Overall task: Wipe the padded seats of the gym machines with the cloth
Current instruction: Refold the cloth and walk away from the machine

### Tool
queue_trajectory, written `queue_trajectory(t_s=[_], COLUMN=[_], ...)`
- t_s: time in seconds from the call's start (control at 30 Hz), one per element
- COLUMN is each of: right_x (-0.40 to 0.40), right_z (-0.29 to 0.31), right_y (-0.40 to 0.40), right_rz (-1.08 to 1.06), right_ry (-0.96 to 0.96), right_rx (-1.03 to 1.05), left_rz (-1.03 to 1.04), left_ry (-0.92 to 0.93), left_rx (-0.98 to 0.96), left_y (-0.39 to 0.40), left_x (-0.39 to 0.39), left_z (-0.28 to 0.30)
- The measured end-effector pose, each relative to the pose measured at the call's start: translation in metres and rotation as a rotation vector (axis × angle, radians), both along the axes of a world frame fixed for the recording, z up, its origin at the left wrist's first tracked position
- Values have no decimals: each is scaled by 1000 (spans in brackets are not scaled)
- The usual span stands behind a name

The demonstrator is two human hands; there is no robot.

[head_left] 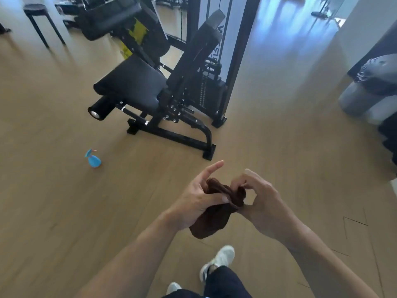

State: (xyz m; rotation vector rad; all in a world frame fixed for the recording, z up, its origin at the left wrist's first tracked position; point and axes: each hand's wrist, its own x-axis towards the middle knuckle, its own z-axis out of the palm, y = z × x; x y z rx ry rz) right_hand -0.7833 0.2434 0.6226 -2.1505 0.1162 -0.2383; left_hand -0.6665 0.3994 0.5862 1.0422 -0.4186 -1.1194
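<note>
Soft daylight, blurred (warped) edges

Cloth (217,216), lower centre: dark brown, soft, nappy terry-like weave, matt. Seat pad (133,84), upper centre: black vinyl-like cover, smooth, dull sheen. Machine frame (184,138): black painted metal, semi-gloss; small bright chrome fittings. Floor (64,201): light wood-look boards, smooth, satin, with pale reflections at upper right. Spray bottle (93,159), left: blue plastic, glossy. Shoe (221,258), bottom: white, matt fabric.
</note>
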Motion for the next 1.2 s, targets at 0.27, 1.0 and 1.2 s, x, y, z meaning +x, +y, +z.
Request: queue_trajectory(t_s=[0.27,1.0,1.2], right_x=[105,377,438], right_z=[0,44,-3], right_y=[-109,-399,-483], right_rz=[179,-322,-541], right_ry=[-107,-115,42], right_rx=[-176,814,847], left_rz=[-133,148,5], left_ry=[-61,88,237], left_rx=[93,334,303], left_y=[-113,-373,-394], left_x=[102,294,383], left_z=[-2,-82,-107])
